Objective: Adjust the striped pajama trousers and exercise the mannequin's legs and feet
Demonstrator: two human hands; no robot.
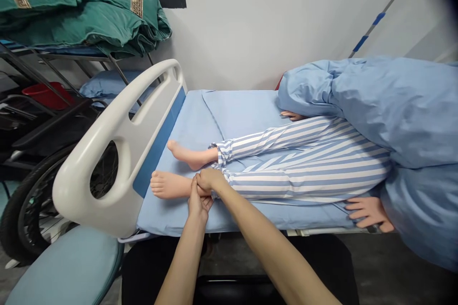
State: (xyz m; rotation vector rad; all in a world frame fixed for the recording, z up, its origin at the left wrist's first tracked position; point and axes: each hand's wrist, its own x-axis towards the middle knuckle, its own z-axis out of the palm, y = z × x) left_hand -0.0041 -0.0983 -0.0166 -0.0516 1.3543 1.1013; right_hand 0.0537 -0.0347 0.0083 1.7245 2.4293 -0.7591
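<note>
A smooth, plastic-looking manikin in blue-and-white striped trousers [296, 181] lies on the bed. Its near foot [170, 185] is bare with the toes up, and its far foot [189, 153] rests beyond it. My left hand [199, 204] is closed round the near ankle from the front and below, thumb upward, some fingers hidden under the leg. From above, my right hand [211, 179] wraps the same ankle by the trouser cuff, touching the left thumb. The ankle itself is mostly covered by my hands.
A blue quilt [361, 100] covers the manikin's upper body; its near hand [370, 212] sticks out. The white footboard [107, 147] stands at the left. Beyond are a wheelchair wheel [26, 219], a pale blue stool [67, 267] and folded green bedding [89, 14].
</note>
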